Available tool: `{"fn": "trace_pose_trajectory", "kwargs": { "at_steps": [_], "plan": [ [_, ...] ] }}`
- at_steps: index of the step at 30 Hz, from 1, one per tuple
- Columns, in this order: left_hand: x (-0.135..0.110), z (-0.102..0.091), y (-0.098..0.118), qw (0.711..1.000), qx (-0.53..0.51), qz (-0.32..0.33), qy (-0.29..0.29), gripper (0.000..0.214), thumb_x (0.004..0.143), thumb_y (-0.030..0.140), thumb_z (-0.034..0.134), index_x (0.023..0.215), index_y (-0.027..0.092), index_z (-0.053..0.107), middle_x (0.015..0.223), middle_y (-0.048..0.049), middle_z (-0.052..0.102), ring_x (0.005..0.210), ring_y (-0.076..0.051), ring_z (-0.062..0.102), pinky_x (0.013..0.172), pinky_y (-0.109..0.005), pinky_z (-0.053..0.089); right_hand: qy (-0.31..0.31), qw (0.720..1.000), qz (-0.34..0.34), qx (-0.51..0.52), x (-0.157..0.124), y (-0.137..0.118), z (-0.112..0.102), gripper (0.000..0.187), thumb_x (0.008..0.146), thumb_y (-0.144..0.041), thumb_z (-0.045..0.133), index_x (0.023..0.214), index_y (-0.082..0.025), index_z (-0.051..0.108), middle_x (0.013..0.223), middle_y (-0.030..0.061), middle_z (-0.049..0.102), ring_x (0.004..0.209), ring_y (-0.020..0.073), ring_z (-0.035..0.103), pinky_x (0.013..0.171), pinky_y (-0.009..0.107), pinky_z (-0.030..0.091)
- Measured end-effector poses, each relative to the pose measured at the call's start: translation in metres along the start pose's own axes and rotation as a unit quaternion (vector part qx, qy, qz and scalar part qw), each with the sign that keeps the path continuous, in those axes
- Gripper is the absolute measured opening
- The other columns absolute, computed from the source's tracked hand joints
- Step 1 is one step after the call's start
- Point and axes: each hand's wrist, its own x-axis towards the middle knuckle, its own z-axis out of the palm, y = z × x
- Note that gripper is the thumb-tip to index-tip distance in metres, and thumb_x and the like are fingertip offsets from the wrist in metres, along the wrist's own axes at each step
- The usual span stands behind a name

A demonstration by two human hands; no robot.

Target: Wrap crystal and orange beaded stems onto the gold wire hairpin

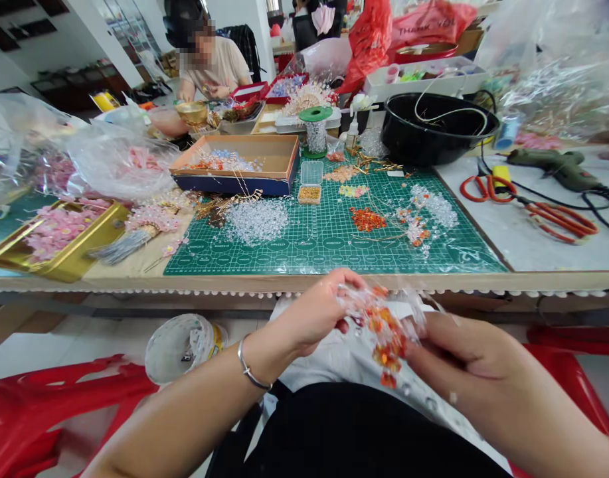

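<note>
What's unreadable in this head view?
- Beaded piece, head view: motion blur smears it, so its wiring is unclear.
- Left hand and right hand: fingertips hidden behind the beads, exact grip unclear.
- Black bowl: its rim hides the contents, apart from a wire.
- Small bead box: beads too small to tell.

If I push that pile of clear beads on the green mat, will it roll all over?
Probably. The clear beads lie loose in a heap on the green mat, so a push would likely scatter them. They look tiny, likely light, and hard to pinch singly.
</note>
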Motion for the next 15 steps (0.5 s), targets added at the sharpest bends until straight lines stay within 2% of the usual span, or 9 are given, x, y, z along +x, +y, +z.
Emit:
{"fn": "trace_pose_trajectory", "kwargs": {
  "at_steps": [1,3,5,7,9,10,12,13,15],
  "plan": [
    [-0.001,0.002,-0.008,0.999,0.004,-0.028,-0.026,0.026,0.088,0.041,0.067,0.098,0.019,0.058,0.071,0.005,0.056,0.064,-0.009,0.054,0.057,-0.022,0.034,0.037,0.999,-0.012,-0.019,0.003,0.0,-0.002,0.032,0.097,-0.037,0.05,0.074,-0.024,0.068,0.067,-0.0011,0.07,0.056,0.0131,0.063,0.051,0.021,0.048],
    [-0.007,0.007,-0.018,0.993,0.015,-0.073,-0.094,0.035,0.094,0.047,0.052,0.087,0.015,0.064,0.065,0.0011,0.059,0.058,-0.01,0.056,0.052,-0.023,0.031,0.097,0.993,-0.033,-0.053,0.011,0.004,-0.003,0.027,0.097,-0.034,0.051,0.081,-0.025,0.071,0.071,-0.0004,0.072,0.06,0.014,0.066,0.055,0.022,0.049],
    [-0.017,0.011,-0.02,0.973,0.013,-0.099,-0.206,0.035,0.092,0.042,0.054,0.089,0.013,0.072,0.061,-0.0002,0.06,0.054,-0.01,0.057,0.049,-0.023,0.027,0.131,0.987,-0.045,-0.081,0.021,0.011,-0.002,0.024,0.095,-0.033,0.052,0.084,-0.024,0.072,0.074,0.0009,0.073,0.065,0.016,0.069,0.059,0.024,0.051],
    [-0.026,0.011,-0.015,0.934,-0.026,-0.088,-0.346,0.039,0.088,0.038,0.061,0.117,0.015,0.073,0.074,-0.001,0.066,0.059,-0.01,0.061,0.048,-0.022,0.026,0.116,0.988,-0.041,-0.092,0.028,0.018,0.002,0.026,0.094,-0.031,0.051,0.076,-0.023,0.069,0.067,0.0015,0.07,0.061,0.0169,0.067,0.057,0.026,0.048],
    [-0.032,0.009,-0.003,0.908,-0.082,-0.03,-0.41,0.062,0.088,0.036,0.063,0.148,0.027,0.055,0.105,-0.0042,0.072,0.068,-0.01,0.066,0.047,-0.02,0.026,0.073,0.992,-0.045,-0.094,0.029,0.022,0.007,0.026,0.091,-0.028,0.051,0.071,-0.024,0.066,0.062,0.0008,0.067,0.055,0.0162,0.063,0.054,0.027,0.045],
    [-0.034,0.006,0.003,0.911,-0.102,0.008,-0.401,0.07,0.088,0.034,0.063,0.156,0.033,0.043,0.123,-0.0058,0.07,0.07,-0.009,0.068,0.046,-0.02,0.025,0.043,0.994,-0.05,-0.09,0.028,0.021,0.009,0.025,0.09,-0.026,0.051,0.07,-0.024,0.066,0.062,0.0004,0.067,0.054,0.0155,0.062,0.052,0.027,0.044],
    [-0.035,0.0,0.016,0.937,-0.098,0.078,-0.327,0.079,0.087,0.026,0.061,0.159,0.041,0.033,0.146,-0.0081,0.06,0.068,-0.008,0.068,0.046,-0.019,0.028,-0.013,0.995,-0.059,-0.081,0.022,0.016,0.011,0.024,0.089,-0.022,0.051,0.072,-0.024,0.068,0.063,-0.0007,0.068,0.054,0.014,0.061,0.051,0.025,0.044],
    [-0.035,-0.003,0.021,0.954,-0.074,0.1,-0.274,0.078,0.086,0.021,0.06,0.158,0.04,0.036,0.149,-0.0092,0.058,0.064,-0.006,0.066,0.048,-0.018,0.032,-0.041,0.995,-0.062,-0.073,0.019,0.012,0.01,0.025,0.09,-0.021,0.051,0.071,-0.024,0.067,0.062,-0.0017,0.068,0.053,0.0128,0.061,0.051,0.023,0.044],
    [-0.032,-0.009,0.025,0.979,0.001,0.106,-0.175,0.068,0.083,0.013,0.058,0.149,0.032,0.052,0.14,-0.0098,0.065,0.058,-0.004,0.057,0.054,-0.02,0.04,-0.092,0.994,-0.053,-0.034,0.013,0.002,0.005,0.027,0.092,-0.021,0.05,0.07,-0.024,0.066,0.061,-0.0034,0.066,0.053,0.0112,0.06,0.051,0.021,0.045]
  ]
}}
